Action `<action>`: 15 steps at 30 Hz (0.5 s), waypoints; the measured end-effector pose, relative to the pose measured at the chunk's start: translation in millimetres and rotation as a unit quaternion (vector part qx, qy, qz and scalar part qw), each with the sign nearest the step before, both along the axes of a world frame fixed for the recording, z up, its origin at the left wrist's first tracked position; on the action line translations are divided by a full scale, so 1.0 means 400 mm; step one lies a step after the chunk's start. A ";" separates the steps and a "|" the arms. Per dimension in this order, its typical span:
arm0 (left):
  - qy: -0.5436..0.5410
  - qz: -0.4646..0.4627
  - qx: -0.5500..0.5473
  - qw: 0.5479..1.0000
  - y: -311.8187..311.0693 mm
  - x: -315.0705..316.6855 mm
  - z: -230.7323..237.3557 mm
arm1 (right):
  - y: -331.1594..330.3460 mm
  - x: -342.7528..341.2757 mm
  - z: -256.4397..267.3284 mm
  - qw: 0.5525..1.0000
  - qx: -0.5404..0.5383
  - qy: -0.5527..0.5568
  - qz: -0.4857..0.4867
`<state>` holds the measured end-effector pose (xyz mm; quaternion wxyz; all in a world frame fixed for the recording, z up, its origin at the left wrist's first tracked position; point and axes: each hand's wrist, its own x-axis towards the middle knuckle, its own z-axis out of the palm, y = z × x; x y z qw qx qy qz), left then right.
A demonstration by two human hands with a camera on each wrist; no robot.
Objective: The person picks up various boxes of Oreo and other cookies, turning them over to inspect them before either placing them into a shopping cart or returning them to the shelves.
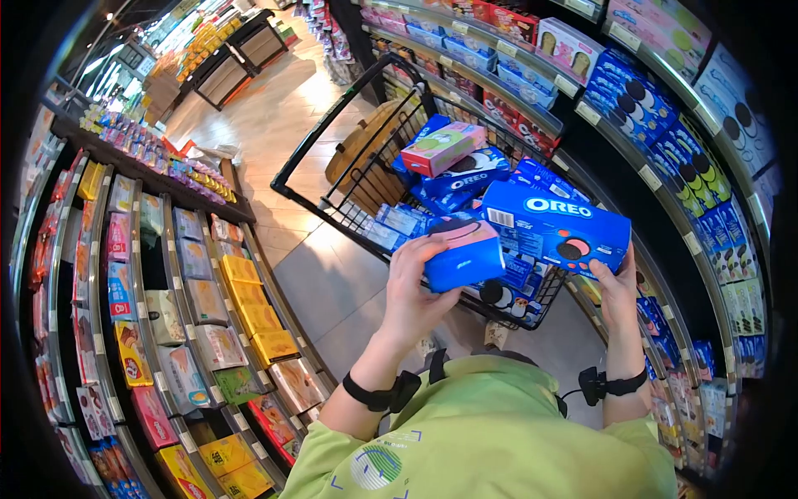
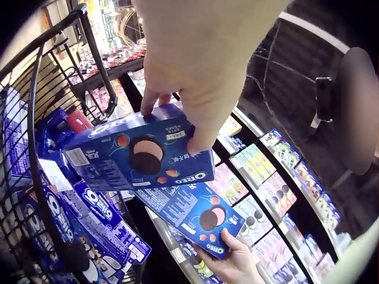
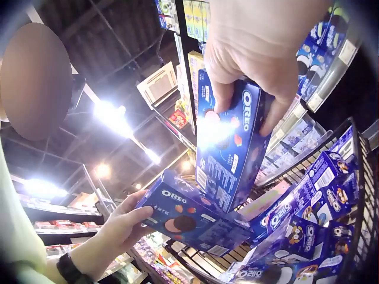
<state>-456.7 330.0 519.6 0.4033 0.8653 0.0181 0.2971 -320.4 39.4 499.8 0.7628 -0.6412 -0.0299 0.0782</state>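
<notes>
Two blue Oreo boxes with pink-cookie pictures are held above a black wire cart. My left hand [image 1: 416, 287] grips one box [image 1: 467, 259] by its end, thumb on one face and fingers on the other. The second box [image 1: 555, 226] is pinched at its right end by my right hand [image 1: 617, 287]. In the left wrist view the left hand's box [image 2: 142, 155] overlaps the other box [image 2: 192, 214]; the right wrist view shows the right hand's box [image 3: 228, 139] close against the left one [image 3: 189, 220]. Whether they touch I cannot tell.
The cart [image 1: 287, 179] holds several blue Oreo packs and a pink-and-green box [image 1: 443, 148]. Shelves of cookie packs curve along the right, and a tiered display of snacks [image 1: 249, 293] stands at left. A tiled aisle floor [image 1: 291, 249] lies between them.
</notes>
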 end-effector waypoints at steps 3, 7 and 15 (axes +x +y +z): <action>-0.029 -0.067 0.017 0.997 0.017 -0.012 -0.032 | -0.001 0.002 0.004 0.999 -0.013 -0.047 0.001; -0.034 -0.151 0.069 0.985 0.018 -0.026 -0.117 | 0.015 -0.003 0.009 0.984 -0.069 -0.163 -0.003; 0.107 -0.100 0.056 0.988 0.030 -0.111 -0.308 | 0.094 -0.022 -0.038 0.817 -0.269 -0.505 0.070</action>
